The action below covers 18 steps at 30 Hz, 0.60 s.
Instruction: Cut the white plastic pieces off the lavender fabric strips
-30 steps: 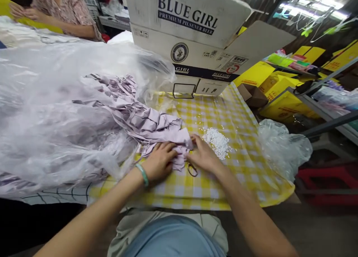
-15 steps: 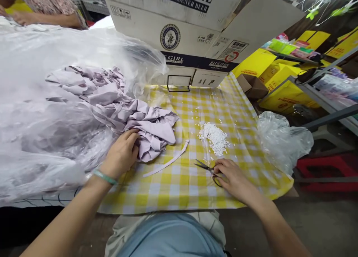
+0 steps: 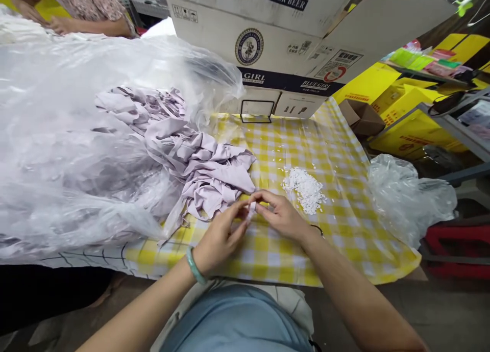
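Close together over the yellow checked cloth, my left hand [image 3: 225,232] and my right hand [image 3: 281,217] pinch a pale lilac fabric strip [image 3: 251,209] between them. Both hands are closed on it, and most of the strip is hidden by the fingers. Just beyond them lies a crumpled heap of lilac fabric pieces [image 3: 206,168], partly under clear plastic. A mound of small white pieces [image 3: 304,189] sits to the right of my right hand. From under my right forearm shows a dark handle loop of the scissors [image 3: 317,229]; their blades are hidden.
A large white beer carton [image 3: 283,46] stands at the back, with a small black wire frame [image 3: 256,118] before it. Clear plastic sheeting [image 3: 49,137] covers the left side. A plastic bag [image 3: 409,199] hangs at the right edge. Another person's hands [image 3: 57,24] are at far left.
My right hand has let go of the scissors and moved left. My left hand has left the fabric heap and moved right. Both now hold a strip. The view has shifted slightly.
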Each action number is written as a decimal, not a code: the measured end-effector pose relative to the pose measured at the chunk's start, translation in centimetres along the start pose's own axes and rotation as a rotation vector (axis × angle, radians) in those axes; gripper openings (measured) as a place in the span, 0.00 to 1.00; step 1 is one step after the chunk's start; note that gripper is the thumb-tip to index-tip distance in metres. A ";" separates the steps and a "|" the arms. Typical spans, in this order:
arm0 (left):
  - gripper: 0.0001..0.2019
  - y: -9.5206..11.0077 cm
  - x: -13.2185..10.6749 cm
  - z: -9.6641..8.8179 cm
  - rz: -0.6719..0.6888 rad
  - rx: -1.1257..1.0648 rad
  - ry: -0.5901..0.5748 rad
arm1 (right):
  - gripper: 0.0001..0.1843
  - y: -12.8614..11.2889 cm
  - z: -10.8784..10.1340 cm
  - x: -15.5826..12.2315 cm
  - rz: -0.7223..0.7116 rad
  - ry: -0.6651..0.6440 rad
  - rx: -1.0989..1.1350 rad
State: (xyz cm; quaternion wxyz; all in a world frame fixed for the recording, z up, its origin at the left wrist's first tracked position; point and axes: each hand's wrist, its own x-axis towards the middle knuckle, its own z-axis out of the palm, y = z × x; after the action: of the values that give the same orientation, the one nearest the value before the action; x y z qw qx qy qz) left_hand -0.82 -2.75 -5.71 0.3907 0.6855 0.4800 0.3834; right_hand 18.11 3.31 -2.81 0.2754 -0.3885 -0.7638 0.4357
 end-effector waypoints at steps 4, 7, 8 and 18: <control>0.15 1.1 0.3 -0.6 -0.130 -0.155 -0.115 | 0.12 -0.9 -2.2 -0.9 0.239 0.237 0.431; 0.15 1.2 0.3 -1.2 -0.172 -0.251 -0.089 | 0.17 -0.9 -3.2 -1.5 0.362 0.318 0.655; 0.13 1.2 0.3 -1.1 -0.160 -0.278 -0.048 | 0.18 -1.1 -3.3 -1.5 0.381 0.305 0.724; 0.21 1.8 -1.5 2.2 -0.304 -1.006 0.147 | 0.07 -6.2 4.6 -1.5 0.002 0.216 0.389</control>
State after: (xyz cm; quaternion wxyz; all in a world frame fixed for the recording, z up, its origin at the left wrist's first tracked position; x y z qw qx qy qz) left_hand 1.46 -5.03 -5.17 0.6878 0.3075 0.3569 0.5522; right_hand 13.24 -1.95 0.38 0.4250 -0.3731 -0.6310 0.5310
